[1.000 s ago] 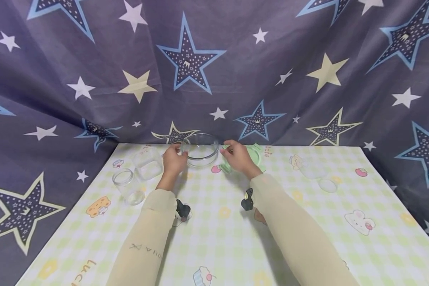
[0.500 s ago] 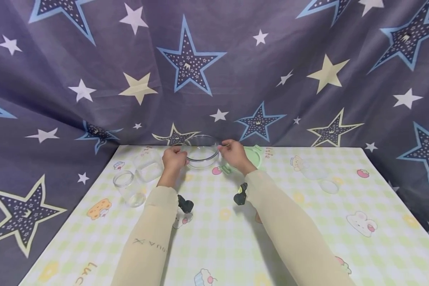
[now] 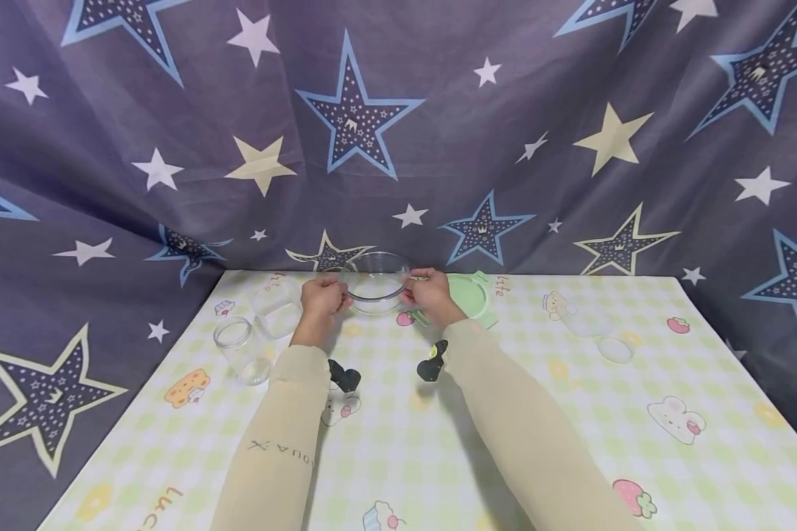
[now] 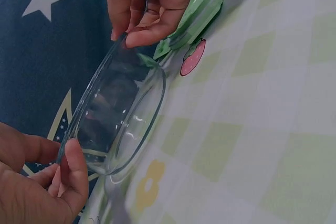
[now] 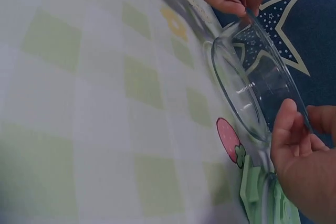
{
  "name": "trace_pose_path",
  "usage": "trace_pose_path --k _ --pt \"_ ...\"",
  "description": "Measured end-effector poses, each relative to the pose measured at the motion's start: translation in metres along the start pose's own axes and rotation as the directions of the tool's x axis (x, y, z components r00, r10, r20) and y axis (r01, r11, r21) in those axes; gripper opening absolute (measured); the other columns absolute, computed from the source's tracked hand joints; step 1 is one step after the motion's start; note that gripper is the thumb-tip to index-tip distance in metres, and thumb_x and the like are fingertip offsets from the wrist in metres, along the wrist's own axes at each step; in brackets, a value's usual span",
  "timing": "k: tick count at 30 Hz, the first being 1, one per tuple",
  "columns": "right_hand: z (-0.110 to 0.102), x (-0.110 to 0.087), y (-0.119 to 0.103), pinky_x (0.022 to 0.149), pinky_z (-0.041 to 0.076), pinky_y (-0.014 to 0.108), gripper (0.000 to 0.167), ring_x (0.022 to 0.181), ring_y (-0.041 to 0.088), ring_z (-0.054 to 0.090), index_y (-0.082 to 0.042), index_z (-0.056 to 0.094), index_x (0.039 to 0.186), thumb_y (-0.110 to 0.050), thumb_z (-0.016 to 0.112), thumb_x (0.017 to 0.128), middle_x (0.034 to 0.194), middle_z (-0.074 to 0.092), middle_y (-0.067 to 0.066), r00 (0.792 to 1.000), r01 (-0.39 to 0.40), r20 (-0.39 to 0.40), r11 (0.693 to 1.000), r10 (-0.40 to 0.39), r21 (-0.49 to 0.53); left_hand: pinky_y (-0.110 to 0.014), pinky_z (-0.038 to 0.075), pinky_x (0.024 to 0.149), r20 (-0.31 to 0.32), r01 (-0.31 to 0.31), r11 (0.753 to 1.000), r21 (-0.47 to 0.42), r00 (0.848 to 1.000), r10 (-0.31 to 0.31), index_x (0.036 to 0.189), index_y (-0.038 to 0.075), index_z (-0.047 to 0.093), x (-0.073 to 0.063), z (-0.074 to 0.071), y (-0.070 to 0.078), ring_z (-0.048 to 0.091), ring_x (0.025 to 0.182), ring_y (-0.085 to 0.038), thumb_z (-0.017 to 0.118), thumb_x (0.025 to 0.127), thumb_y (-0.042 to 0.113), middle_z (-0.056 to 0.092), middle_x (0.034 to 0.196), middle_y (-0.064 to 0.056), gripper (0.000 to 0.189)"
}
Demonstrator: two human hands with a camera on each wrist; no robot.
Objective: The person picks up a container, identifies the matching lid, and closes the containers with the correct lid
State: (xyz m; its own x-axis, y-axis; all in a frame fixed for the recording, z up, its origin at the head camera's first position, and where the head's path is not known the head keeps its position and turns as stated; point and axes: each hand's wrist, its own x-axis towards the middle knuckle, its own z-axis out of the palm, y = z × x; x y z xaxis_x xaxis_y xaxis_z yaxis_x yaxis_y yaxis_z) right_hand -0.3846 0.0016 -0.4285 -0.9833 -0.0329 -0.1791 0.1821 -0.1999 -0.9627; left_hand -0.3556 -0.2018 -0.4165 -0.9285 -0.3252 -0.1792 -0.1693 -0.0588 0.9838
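A round clear glass bowl (image 3: 375,298) is at the back of the table, between both hands. My left hand (image 3: 322,301) pinches its left rim, with the thumb outside the wall in the left wrist view. On the opposite side, my right hand (image 3: 430,295) grips the rim between thumb and fingers. The bowl (image 4: 107,114) shows nothing inside it. Just right of it, partly hidden behind my right hand, lies a light green lid (image 3: 470,296) with side clips.
On the left stand a clear round jar (image 3: 241,352) and a clear squarish container (image 3: 277,316). A clear container (image 3: 586,321) lies at the right, with a round transparent rim (image 3: 615,349) towards me. A star-patterned curtain (image 3: 412,162) hangs right behind the table.
My right hand has moved left from beside the bowl and taken hold of its rim. My left hand stays at the left rim.
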Motion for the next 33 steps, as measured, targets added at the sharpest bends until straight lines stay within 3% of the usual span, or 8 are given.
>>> trace_pose_path --k 3,9,13,16,20,23,27,33 --pt "0.001 0.000 0.000 0.079 0.063 0.034 0.040 0.063 0.014 0.062 0.012 0.049 0.136 0.007 0.060 0.097 0.091 0.065 0.016 1.000 -0.007 -0.001 0.999 0.007 0.039 -0.025 0.062 0.074 -0.002 0.001 1.000 -0.012 1.000 -0.001 0.145 -0.008 0.050 0.000 0.001 -0.001 0.061 0.063 -0.007 0.057 0.100 -0.002 0.058 0.131 -0.031 0.046" --pt "0.000 0.000 0.000 0.069 0.061 0.025 0.044 0.066 0.014 0.060 0.010 0.047 0.141 0.006 0.059 0.098 0.124 0.060 0.034 0.999 -0.044 0.016 0.998 0.043 0.049 -0.019 0.059 0.063 0.000 0.008 1.000 -0.027 1.000 -0.008 0.145 -0.008 0.048 0.001 0.002 -0.004 0.059 0.061 -0.006 0.056 0.099 -0.003 0.058 0.128 -0.029 0.047" --pt "-0.001 0.000 0.001 0.066 0.059 0.024 0.046 0.067 0.014 0.059 0.010 0.046 0.141 0.007 0.057 0.097 0.114 0.062 0.030 0.999 -0.029 0.031 0.998 0.028 0.049 -0.017 0.057 0.058 -0.003 -0.002 1.000 -0.019 1.000 0.002 0.144 -0.009 0.049 -0.001 0.002 -0.005 0.059 0.060 -0.007 0.057 0.097 -0.004 0.062 0.113 -0.024 0.047" --pt "-0.002 0.000 0.003 0.063 0.057 0.024 0.048 0.064 0.015 0.059 0.013 0.045 0.141 0.009 0.056 0.094 0.096 0.060 0.020 0.999 0.003 0.033 0.999 -0.005 0.040 -0.020 0.059 0.060 -0.005 -0.017 1.000 0.008 1.000 0.017 0.143 -0.009 0.050 -0.004 0.001 -0.004 0.060 0.059 -0.007 0.057 0.095 -0.005 0.064 0.104 -0.019 0.048" --pt "-0.001 -0.001 0.004 0.062 0.056 0.026 0.048 0.059 0.014 0.058 0.014 0.046 0.139 0.010 0.055 0.092 0.083 0.057 0.011 0.999 0.030 0.027 1.000 -0.030 0.010 -0.021 0.060 0.061 0.003 -0.027 0.998 0.058 1.000 0.027 0.143 -0.007 0.052 -0.005 -0.001 -0.003 0.061 0.059 -0.007 0.057 0.094 -0.003 0.065 0.109 -0.018 0.050" --pt "-0.001 -0.002 0.003 0.069 0.059 0.032 0.045 0.059 0.013 0.058 0.013 0.048 0.136 0.010 0.056 0.091 0.079 0.057 0.009 0.999 0.026 0.027 1.000 -0.026 -0.014 -0.019 0.059 0.059 0.002 -0.024 0.997 0.074 1.000 0.024 0.143 -0.006 0.053 -0.005 -0.003 -0.004 0.060 0.059 -0.007 0.057 0.094 -0.002 0.063 0.111 -0.018 0.050" --pt "-0.001 -0.003 0.001 0.085 0.059 0.044 0.041 0.059 0.012 0.057 0.010 0.050 0.130 0.011 0.056 0.090 0.077 0.056 0.009 0.999 0.005 0.034 0.999 -0.004 -0.039 -0.018 0.058 0.057 -0.007 -0.018 0.996 0.083 1.000 0.018 0.140 -0.007 0.055 -0.004 -0.006 -0.005 0.060 0.060 -0.007 0.058 0.091 -0.002 0.061 0.101 -0.014 0.049" --pt "-0.002 -0.007 -0.004 0.089 0.058 0.049 0.040 0.060 0.014 0.057 0.009 0.053 0.128 0.010 0.056 0.088 0.074 0.055 0.009 0.999 0.009 0.044 0.994 -0.004 -0.106 -0.018 0.058 0.059 0.009 -0.022 0.996 0.085 1.000 0.021 0.138 -0.009 0.056 -0.005 -0.010 -0.004 0.061 0.062 -0.008 0.059 0.088 -0.003 0.060 0.087 -0.008 0.050"
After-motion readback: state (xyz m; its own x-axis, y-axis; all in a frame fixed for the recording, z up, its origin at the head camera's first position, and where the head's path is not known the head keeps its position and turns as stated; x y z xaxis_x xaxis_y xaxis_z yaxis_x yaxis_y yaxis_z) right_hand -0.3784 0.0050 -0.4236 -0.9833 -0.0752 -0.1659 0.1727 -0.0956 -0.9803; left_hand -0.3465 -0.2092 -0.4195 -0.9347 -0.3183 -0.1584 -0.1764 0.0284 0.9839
